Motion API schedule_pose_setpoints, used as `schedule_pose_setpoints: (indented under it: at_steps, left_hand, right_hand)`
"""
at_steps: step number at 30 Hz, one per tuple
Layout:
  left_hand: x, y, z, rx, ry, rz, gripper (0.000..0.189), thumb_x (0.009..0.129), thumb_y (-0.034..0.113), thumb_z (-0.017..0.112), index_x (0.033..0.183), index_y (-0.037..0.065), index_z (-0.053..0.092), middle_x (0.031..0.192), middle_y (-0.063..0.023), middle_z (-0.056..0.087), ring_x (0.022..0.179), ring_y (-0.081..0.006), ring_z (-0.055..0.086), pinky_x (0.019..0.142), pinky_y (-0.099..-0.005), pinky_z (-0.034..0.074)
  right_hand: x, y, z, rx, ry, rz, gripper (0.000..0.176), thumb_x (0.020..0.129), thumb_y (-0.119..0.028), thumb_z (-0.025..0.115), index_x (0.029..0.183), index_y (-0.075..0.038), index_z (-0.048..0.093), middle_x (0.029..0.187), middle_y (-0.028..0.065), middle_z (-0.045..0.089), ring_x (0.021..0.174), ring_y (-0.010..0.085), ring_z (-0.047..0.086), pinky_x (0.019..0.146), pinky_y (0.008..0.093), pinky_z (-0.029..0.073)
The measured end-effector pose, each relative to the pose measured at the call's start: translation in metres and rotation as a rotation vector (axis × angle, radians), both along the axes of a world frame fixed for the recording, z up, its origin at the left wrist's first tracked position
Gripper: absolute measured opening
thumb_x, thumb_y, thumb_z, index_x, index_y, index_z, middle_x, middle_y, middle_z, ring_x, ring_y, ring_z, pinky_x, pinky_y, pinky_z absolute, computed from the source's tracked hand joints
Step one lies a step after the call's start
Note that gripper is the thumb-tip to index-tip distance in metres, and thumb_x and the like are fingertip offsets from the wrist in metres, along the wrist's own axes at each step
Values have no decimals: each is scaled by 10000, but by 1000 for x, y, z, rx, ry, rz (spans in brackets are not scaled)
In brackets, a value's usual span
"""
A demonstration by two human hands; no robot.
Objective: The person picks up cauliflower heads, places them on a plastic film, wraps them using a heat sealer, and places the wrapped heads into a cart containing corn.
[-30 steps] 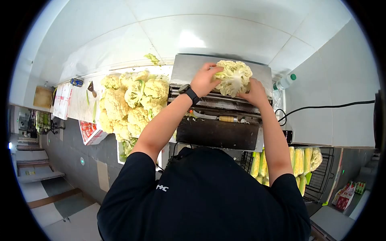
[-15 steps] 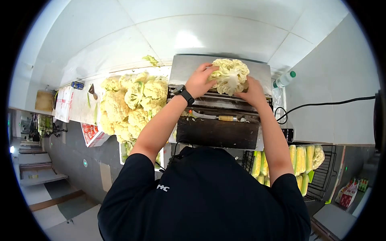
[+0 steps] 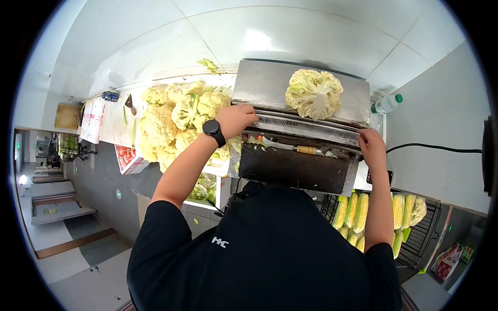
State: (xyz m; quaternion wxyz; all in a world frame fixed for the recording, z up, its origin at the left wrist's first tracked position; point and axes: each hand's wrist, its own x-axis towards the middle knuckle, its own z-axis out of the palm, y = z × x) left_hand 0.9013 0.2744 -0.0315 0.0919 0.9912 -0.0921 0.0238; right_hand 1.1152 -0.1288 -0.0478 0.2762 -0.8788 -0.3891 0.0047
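Observation:
A cauliflower head (image 3: 315,94) rests stem side up on the metal plate (image 3: 259,83) of a wrapping machine. Just in front of it, a band of clear plastic film (image 3: 306,128) stretches across the machine. My left hand (image 3: 237,121), wearing a black watch on the wrist, has its fingers closed at the film's left end. At the right end, my right hand (image 3: 372,147) pinches the film's edge. Below the film, a knife (image 3: 306,150) with a wooden handle lies in a dirty tray among vegetable scraps.
Several cauliflowers (image 3: 166,122) are heaped on the counter to the left. A bottle with a green cap (image 3: 386,104) stands at the right, near a black cable (image 3: 436,149). Corn cobs (image 3: 360,213) fill a black rack below right. A box of red tomatoes (image 3: 128,158) is at lower left.
Both hands have let go of the cauliflower, which now lies on the metal plate. They have moved apart and down to the two ends of the film. The view has shifted slightly.

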Motion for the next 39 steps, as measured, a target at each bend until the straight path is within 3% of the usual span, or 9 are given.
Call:
schedule_pose_setpoints:
  at_steps: [4, 11, 19, 32, 35, 37, 39]
  left_hand:
    - [14, -5, -12, 20, -27, -113, 68, 795, 94, 591, 849, 105, 631, 902, -48, 583, 881, -264, 601, 730, -385, 502]
    - [18, -8, -10, -13, 21, -52, 31, 799, 91, 633, 829, 93, 637, 898, -52, 588, 829, -275, 612, 689, -388, 508]
    - [17, -6, -12, -475, -59, 235, 60, 812, 2, 640, 857, 42, 633, 870, -71, 593, 763, -255, 613, 647, -332, 504]
    - [12, -12, -16, -537, -83, 357, 38, 819, -6, 639, 839, 23, 623, 872, -61, 608, 719, -193, 610, 650, -292, 501]
    - [12, -6, -34, -664, -79, 366, 49, 838, -15, 623, 867, 22, 607, 884, -52, 623, 740, -149, 613, 686, -273, 508]
    - [13, -4, -47, -1176, -15, 495, 65, 859, -20, 606, 903, 23, 588, 907, -48, 631, 776, -113, 605, 721, -257, 514]
    - [15, -4, -54, -1260, -25, 531, 83, 866, -17, 606, 935, 25, 588, 912, -47, 631, 786, -107, 605, 731, -254, 517]
  right_hand:
    - [-1, -25, 13, -70, -64, -15, 149, 788, -19, 638, 932, -52, 656, 922, 118, 634, 915, 335, 604, 791, 419, 494]
    - [1, -23, 11, -179, 37, 20, 156, 791, -30, 635, 937, -72, 671, 921, 93, 624, 957, 313, 593, 801, 411, 499]
    - [3, -31, 3, -290, -28, -79, 174, 775, -45, 651, 939, -88, 689, 927, 83, 612, 960, 306, 588, 814, 416, 501]
    - [7, -21, 6, -326, 27, 75, 126, 780, -66, 667, 904, -65, 687, 921, 93, 596, 954, 299, 578, 800, 411, 492]
    - [8, -22, -1, -219, 44, 59, 85, 805, -50, 645, 889, -41, 652, 921, 109, 585, 921, 314, 579, 784, 401, 484]
    - [6, -23, 1, -131, 103, -8, 80, 822, -41, 630, 901, -34, 630, 927, 115, 582, 905, 318, 583, 774, 385, 481]
    - [6, -24, 0, -44, 165, -76, 75, 839, -31, 615, 914, -26, 608, 934, 122, 579, 890, 321, 586, 765, 369, 478]
